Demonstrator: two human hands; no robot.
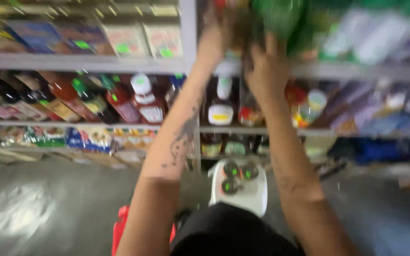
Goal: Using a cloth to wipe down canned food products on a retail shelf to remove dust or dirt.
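Both hands at 12 o'clock: left hand (213,29) and right hand (266,66) against blurred green packages (281,19) at grey metal shelf edge (86,62); grasp cannot be told. White tray (257,194) at 6 o'clock holds three dark-lidded jars (229,186).

Both hands — left hand (217,35), right hand (266,71) — reach the top shelf (86,62), seemingly above bottles (138,102); a stool (243,189) stands below.
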